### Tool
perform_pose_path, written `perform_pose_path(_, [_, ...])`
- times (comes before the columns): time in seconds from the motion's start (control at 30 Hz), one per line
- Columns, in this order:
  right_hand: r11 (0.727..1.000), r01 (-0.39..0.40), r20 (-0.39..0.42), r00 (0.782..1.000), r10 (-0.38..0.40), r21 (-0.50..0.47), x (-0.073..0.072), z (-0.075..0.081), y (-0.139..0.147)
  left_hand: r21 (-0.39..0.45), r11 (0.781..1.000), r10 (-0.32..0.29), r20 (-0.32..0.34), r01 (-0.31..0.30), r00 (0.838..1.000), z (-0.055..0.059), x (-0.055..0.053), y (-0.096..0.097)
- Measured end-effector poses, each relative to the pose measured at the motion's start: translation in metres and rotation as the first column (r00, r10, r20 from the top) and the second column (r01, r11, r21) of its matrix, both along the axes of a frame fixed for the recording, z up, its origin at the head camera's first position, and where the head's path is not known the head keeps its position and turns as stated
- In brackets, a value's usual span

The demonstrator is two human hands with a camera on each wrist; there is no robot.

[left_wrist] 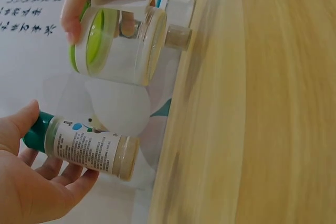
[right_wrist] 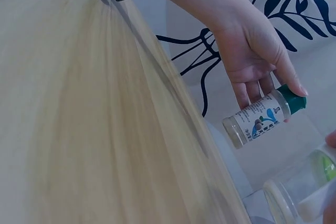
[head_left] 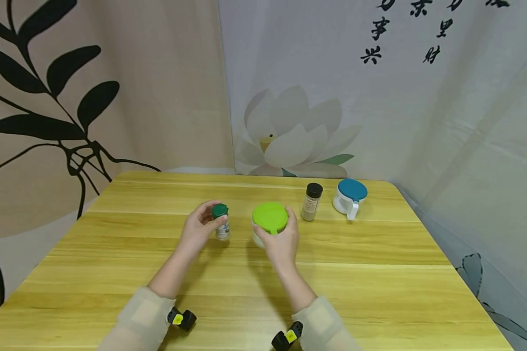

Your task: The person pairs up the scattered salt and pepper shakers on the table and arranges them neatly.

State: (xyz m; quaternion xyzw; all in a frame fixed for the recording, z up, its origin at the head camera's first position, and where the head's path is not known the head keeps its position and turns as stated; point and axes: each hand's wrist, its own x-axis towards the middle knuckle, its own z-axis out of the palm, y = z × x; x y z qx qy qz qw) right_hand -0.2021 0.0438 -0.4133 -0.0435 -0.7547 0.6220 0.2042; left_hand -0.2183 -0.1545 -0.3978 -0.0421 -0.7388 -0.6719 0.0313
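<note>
My left hand grips a small spice bottle between thumb and fingers near its dark green cap. In the left wrist view the bottle shows a printed label and pale contents at its base. To its right, my right hand holds a clear jar with a lime-green lid, thumb and fingers around the lid's sides. The jar has a white handle, and its glass body looks empty in the left wrist view. Bottle and jar are upright, a short gap apart.
Behind the jar to the right stands a black-capped spice bottle. Beside it is a white-handled jar with a blue lid, near the back edge of the wooden table. Printed curtains hang behind the table.
</note>
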Motion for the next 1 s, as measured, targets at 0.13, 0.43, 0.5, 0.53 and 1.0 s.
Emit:
perform_pose_path(0.13, [1.000, -0.011, -0.001, 1.000, 0.011, -0.004, 0.001, -0.001, -0.004, -0.005, 1.000, 0.000, -0.001, 0.000, 1.000, -0.001, 0.002, -0.005])
perform_pose_path(0.43, [1.000, -0.015, -0.006, 1.000, 0.015, -0.004, 0.002, -0.007, -0.015, -0.009, 1.000, -0.002, 0.003, 0.002, 1.000, -0.005, 0.006, -0.018])
perform_pose_path(0.5, [1.000, -0.016, -0.007, 1.000, 0.016, -0.012, 0.002, -0.007, -0.018, -0.017, 1.000, -0.002, 0.002, 0.002, 1.000, -0.006, 0.008, -0.021])
perform_pose_path(0.53, [1.000, -0.014, -0.006, 1.000, 0.014, -0.014, 0.002, -0.007, -0.019, -0.018, 1.000, -0.003, 0.003, 0.003, 1.000, -0.006, 0.008, -0.022])
perform_pose_path(1.0, [1.000, -0.005, -0.032, 0.999, 0.005, -0.010, 0.009, -0.009, -0.042, -0.044, 0.999, 0.029, 0.006, -0.029, 1.000, -0.009, 0.009, -0.036])
